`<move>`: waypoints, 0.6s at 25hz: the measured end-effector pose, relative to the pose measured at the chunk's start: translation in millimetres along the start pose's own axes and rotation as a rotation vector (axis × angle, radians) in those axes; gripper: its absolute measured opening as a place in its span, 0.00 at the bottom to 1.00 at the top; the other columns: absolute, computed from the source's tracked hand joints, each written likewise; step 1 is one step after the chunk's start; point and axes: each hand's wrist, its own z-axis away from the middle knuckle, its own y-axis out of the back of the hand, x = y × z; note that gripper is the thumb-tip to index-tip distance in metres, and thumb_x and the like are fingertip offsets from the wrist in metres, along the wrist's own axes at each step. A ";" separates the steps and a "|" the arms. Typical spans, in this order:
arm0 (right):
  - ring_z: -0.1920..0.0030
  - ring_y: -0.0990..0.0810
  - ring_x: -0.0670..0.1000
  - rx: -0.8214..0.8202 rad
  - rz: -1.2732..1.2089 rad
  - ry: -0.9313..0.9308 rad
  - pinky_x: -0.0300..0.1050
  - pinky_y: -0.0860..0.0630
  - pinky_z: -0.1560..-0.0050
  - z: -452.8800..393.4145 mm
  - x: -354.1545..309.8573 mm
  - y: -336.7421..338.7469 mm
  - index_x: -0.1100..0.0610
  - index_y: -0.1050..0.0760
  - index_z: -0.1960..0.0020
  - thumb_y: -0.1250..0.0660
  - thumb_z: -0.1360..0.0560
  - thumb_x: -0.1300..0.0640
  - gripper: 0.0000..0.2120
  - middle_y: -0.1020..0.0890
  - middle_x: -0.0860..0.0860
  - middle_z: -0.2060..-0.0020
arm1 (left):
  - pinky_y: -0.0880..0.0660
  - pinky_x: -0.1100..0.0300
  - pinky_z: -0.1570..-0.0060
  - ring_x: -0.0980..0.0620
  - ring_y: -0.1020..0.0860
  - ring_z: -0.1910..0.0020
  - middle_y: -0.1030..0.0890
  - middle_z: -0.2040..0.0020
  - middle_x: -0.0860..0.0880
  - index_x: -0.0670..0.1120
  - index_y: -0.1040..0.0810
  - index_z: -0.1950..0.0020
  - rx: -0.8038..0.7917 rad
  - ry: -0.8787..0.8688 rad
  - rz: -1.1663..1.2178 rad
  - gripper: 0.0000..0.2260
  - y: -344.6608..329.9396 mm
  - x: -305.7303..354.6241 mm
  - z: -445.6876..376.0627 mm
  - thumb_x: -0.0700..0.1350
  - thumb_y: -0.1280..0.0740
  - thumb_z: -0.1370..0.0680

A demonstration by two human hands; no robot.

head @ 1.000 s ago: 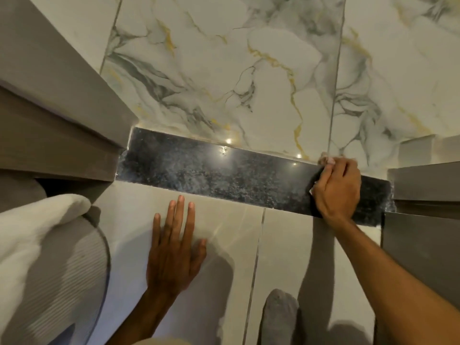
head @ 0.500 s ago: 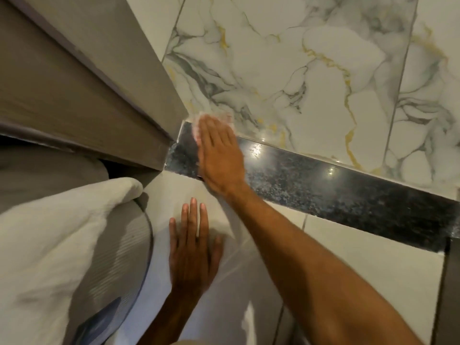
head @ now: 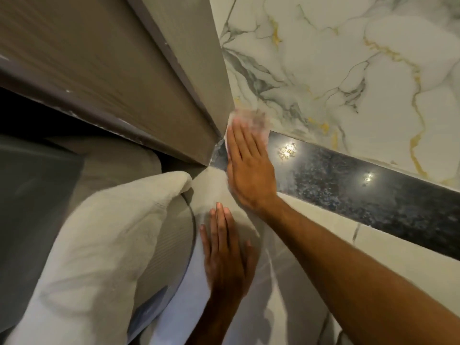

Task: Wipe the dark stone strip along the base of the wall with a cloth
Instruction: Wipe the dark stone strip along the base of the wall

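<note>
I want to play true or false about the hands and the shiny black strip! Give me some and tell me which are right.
1. The right hand presses a cloth flat against the dark stone strip. True.
2. The cloth is at the strip's right end. False: it is at the left end, by the brown panel.
3. The left hand lies flat and open on the pale floor tile. True.
4. The left hand holds a second cloth. False: it holds nothing.
5. The wall above the strip is plain black. False: it is white marble wall with grey and gold veins.
</note>
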 end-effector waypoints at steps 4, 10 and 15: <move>0.10 0.44 0.55 -0.056 0.003 0.392 0.57 0.43 0.09 87.3 50.1 6.3 0.60 0.42 0.12 0.43 0.15 0.53 0.33 0.41 0.57 0.11 | 0.41 0.35 0.15 0.39 0.42 0.12 0.42 0.12 0.39 0.41 0.46 0.12 -0.029 -0.047 -0.049 0.32 0.3 -2.0 3.6 0.56 0.53 0.12; 0.09 0.56 0.56 0.065 -0.072 -0.173 0.57 0.55 0.08 1.9 -10.5 -3.9 0.60 0.56 0.10 0.50 0.10 0.50 0.33 0.54 0.59 0.09 | 0.42 0.35 0.14 0.39 0.40 0.12 0.39 0.13 0.38 0.40 0.39 0.13 -0.039 -0.037 -0.020 0.31 -3.5 -4.1 3.7 0.57 0.49 0.12; 0.09 0.48 0.53 -0.043 0.036 0.323 0.58 0.44 0.09 66.8 44.0 -2.0 0.58 0.46 0.11 0.48 0.12 0.48 0.33 0.45 0.56 0.10 | 0.39 0.34 0.16 0.38 0.38 0.14 0.37 0.14 0.37 0.37 0.37 0.15 -0.029 -0.036 0.001 0.32 6.4 0.7 2.3 0.53 0.44 0.15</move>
